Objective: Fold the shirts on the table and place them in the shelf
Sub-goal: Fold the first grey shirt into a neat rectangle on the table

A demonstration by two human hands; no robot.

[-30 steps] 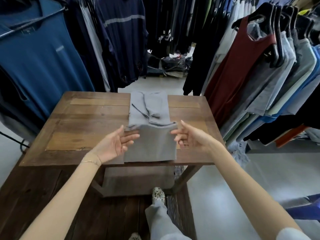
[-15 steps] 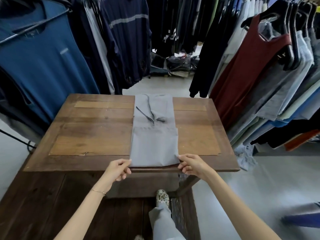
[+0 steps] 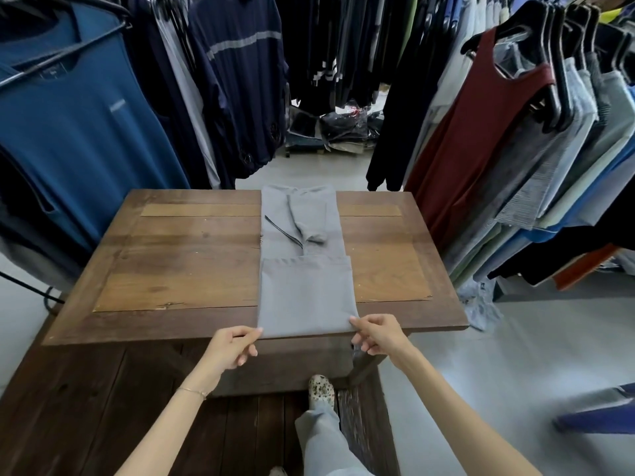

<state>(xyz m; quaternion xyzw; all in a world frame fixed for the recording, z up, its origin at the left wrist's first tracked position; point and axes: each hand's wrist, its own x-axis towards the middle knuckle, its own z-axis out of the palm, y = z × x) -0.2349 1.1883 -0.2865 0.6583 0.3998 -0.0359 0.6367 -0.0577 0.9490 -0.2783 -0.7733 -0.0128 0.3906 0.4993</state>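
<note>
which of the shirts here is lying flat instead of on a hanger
The grey shirt on the wooden table; every other garment hangs on racks.

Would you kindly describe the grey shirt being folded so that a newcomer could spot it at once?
Find the square wooden table between the racks of hanging clothes. Down its middle lies the grey shirt, a narrow strip from far edge to near edge, its lower part folded up over itself. It is the only garment lying flat, and the left hand and right hand pinch its near corners.
</note>
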